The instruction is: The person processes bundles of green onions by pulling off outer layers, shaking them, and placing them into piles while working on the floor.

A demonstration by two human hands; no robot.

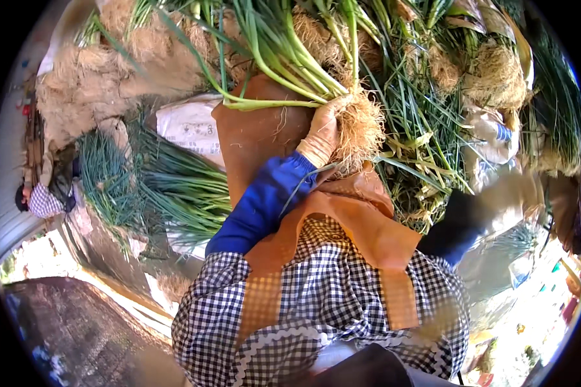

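Here, left hand (323,132) grips rooted green bunch (326,77) over brown apron (258,151)

Left of the apron lies a white printed sack (190,129), contents hidden, with long-leaved greens (187,187) beside it; right of the apron, a pale sack (487,151) sits among more greens, contents unclear. The left hand closes around the bunch just above its roots. The right hand (510,193), well right of the apron, is blurred: its opening and any hold cannot be told.
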